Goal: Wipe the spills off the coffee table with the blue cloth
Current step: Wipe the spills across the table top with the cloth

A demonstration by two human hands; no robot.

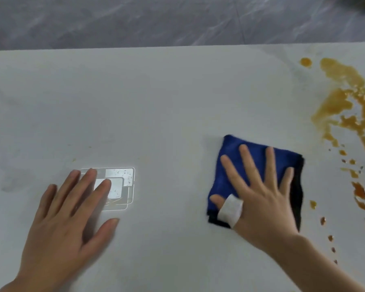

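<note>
Pressing down on the blue cloth (236, 157), our right hand (259, 199) lies flat with fingers straight and spread, holding the folded square against the table (177, 98) right of centre. The orange spills (343, 102) spread along the right edge, just beside the cloth but not yet under it, with smaller drops trailing toward us. We judge the main risk to be smearing: a single sweep with a small folded pad could push the liquid further across the pale top or off the edge instead of soaking it up. An open palm could also slide over the cloth and leave it behind. A white bandage (230, 209) wraps our right thumb. Our left hand (65, 220) rests open on the table, fingers relaxed, its fingertips over a bright reflected patch (124, 175).
</note>
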